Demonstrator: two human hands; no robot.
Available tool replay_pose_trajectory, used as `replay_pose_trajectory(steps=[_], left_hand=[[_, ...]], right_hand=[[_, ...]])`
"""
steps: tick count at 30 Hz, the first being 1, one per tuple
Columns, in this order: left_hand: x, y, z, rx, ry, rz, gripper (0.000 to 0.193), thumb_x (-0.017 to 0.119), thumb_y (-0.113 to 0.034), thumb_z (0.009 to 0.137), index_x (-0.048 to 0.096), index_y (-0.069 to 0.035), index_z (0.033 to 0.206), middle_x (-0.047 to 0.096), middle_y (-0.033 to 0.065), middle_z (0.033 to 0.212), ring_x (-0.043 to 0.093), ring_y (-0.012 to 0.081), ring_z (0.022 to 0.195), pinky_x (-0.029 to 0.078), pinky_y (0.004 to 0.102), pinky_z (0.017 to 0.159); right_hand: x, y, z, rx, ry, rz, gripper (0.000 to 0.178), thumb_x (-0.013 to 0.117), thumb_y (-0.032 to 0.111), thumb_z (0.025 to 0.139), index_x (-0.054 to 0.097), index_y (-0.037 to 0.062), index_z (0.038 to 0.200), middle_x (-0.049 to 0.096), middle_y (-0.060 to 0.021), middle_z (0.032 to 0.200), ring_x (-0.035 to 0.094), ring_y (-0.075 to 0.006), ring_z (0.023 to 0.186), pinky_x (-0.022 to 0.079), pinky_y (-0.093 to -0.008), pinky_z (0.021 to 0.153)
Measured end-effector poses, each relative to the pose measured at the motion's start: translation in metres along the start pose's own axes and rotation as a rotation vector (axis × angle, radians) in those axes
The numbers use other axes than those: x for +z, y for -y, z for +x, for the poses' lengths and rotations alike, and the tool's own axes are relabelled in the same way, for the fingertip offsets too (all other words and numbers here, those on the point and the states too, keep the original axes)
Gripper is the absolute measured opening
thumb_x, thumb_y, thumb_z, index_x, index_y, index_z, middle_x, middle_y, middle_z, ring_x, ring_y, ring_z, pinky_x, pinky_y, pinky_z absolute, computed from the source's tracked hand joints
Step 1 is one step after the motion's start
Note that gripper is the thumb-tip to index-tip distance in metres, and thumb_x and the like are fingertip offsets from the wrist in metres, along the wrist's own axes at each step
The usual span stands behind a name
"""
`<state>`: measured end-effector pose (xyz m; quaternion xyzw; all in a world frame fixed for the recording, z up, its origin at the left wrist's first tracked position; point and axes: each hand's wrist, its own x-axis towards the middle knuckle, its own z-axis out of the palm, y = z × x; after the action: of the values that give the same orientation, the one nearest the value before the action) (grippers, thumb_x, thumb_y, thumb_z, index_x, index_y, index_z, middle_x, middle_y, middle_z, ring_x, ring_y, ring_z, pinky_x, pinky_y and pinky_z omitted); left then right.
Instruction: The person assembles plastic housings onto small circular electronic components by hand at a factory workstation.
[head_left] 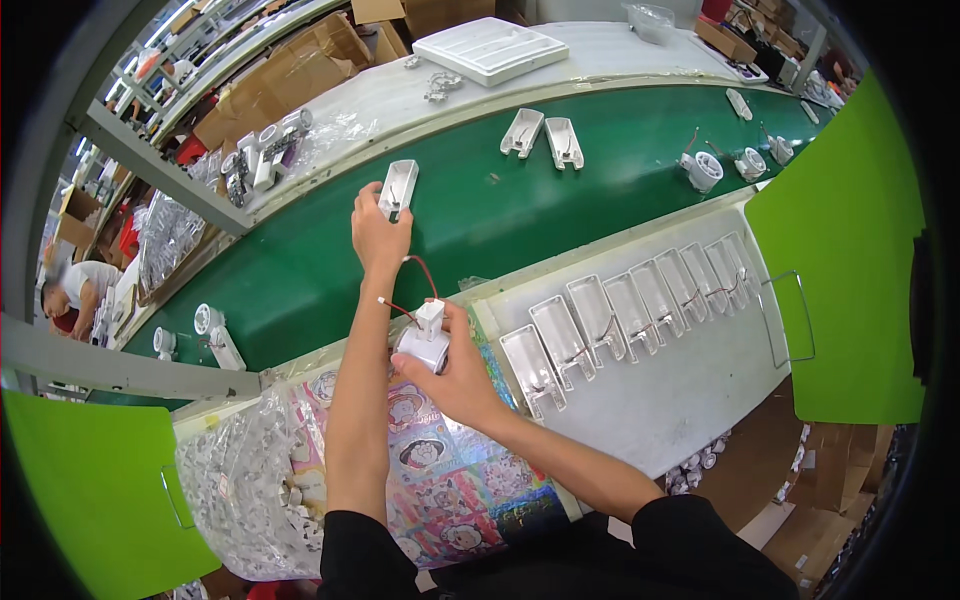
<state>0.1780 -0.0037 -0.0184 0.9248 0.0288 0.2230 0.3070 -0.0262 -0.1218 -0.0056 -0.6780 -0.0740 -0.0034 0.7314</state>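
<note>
Stretched out over the green conveyor belt, my left hand (380, 238) has its fingers and thumb around the near end of a white, open, trough-shaped plastic housing (400, 182). Closer to me, my right hand (455, 372) grips a white round lamp-head-like part (424, 350) with a square block on top. Thin red wires (425, 270) with small white connectors stick out of that part. To the right, a row of similar white housings (570, 335), several with wires inside, lies on a white work surface (690, 400).
Two more housings (522, 133) lie farther along the conveyor belt (470, 215), with round white parts (704, 172) at its right. A clear bag of small parts (245, 480) sits at lower left beside a colourful printed sheet (440, 480). Green panels (850, 270) flank both sides.
</note>
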Motion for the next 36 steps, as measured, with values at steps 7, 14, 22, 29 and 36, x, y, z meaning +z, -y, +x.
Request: replay_pose_trajectory(steps=[7, 14, 22, 29, 36], left_hand=[[-0.07, 0.0, -0.084, -0.09, -0.048, -0.213, 0.056, 0.077, -0.014, 0.077, 0.059, -0.009, 0.129, 0.066, 0.0115, 0.11, 0.064, 0.0305, 0.101, 0.052, 0.0427, 0.086], [-0.139, -0.008, -0.201, -0.005, -0.218, 0.17, 0.057, 0.079, -0.014, 0.075, 0.06, -0.007, 0.128, 0.061, 0.0148, 0.111, 0.063, 0.0385, 0.104, 0.051, 0.0477, 0.086], [-0.16, -0.043, -0.244, -0.206, -0.023, -0.176, 0.072, 0.078, -0.007, 0.074, 0.052, -0.004, 0.141, 0.058, 0.018, 0.123, 0.062, 0.0334, 0.101, 0.052, 0.0404, 0.088], [-0.178, -0.018, -0.195, 0.369, 0.18, 0.244, 0.068, 0.063, 0.005, 0.069, 0.058, -0.008, 0.135, 0.06, 0.0146, 0.116, 0.058, 0.0368, 0.116, 0.034, 0.0478, 0.116], [-0.161, -0.014, -0.145, 0.181, 0.526, 0.014, 0.061, 0.086, -0.016, 0.071, 0.064, -0.009, 0.127, 0.056, 0.0105, 0.106, 0.062, 0.0347, 0.099, 0.051, 0.0445, 0.087]], right_hand=[[-0.002, -0.009, 0.0, 0.043, -0.051, 0.208, 0.058, 0.075, 0.008, 0.088, 0.036, -0.0029, 0.129, 0.05, -0.0166, 0.123, 0.058, -0.0221, 0.112, 0.051, -0.0364, 0.094], [-0.006, 0.004, 0.003, -0.003, -0.104, 0.172, 0.055, 0.076, 0.01, 0.087, 0.041, -0.0015, 0.128, 0.051, -0.0136, 0.121, 0.056, -0.0194, 0.111, 0.048, -0.0346, 0.095], [-0.02, 0.016, 0.002, -0.081, -0.053, -0.184, 0.059, 0.077, 0.01, 0.088, 0.051, 0.0061, 0.14, 0.048, -0.01, 0.123, 0.056, -0.0203, 0.111, 0.047, -0.0333, 0.095], [-0.03, 0.024, 0.006, -0.182, -0.108, -0.271, 0.059, 0.072, 0.005, 0.081, 0.053, 0.007, 0.137, 0.045, -0.0163, 0.124, 0.052, -0.031, 0.117, 0.048, -0.0378, 0.098], [-0.051, 0.039, 0.013, -0.26, -0.035, -0.412, 0.058, 0.076, 0.0, 0.075, 0.059, 0.0073, 0.13, 0.055, -0.0192, 0.129, 0.06, -0.034, 0.118, 0.052, -0.0404, 0.096]])
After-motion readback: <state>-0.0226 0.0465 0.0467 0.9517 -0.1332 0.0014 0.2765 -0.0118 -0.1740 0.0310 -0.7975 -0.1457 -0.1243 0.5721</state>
